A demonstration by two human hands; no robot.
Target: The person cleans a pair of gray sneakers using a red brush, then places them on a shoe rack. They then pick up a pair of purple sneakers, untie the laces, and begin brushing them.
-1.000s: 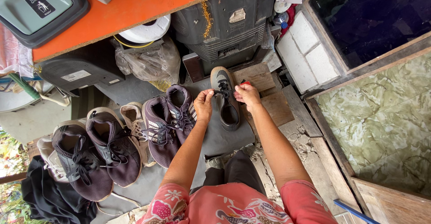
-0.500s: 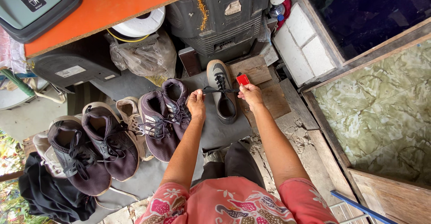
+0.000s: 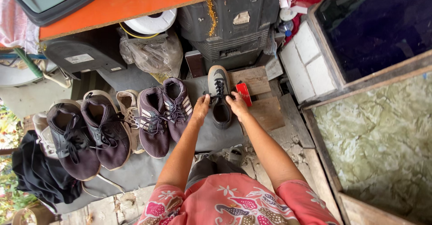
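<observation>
We record a grey low-cut sports shoe with black laces standing toe-away on a grey mat, at the right end of a row of footwear. The left hand pinches the shoe's left collar edge with fingers closed on it; the right hand grips the right edge likewise, so both hands hold the shoe by its opening. We judge the placing nearly finished: the shoe sits flat, yet neither hand has let go, and its lace ends lie loose. Just beside the right hand lies a small red box on a wooden board. To the left stand a pair of purple striped trainers, then a pair of dark brown lace-up shoes. Against the frame half a second earlier, the shoe sits slightly nearer the person and both hands have closed in on its collar.
</observation>
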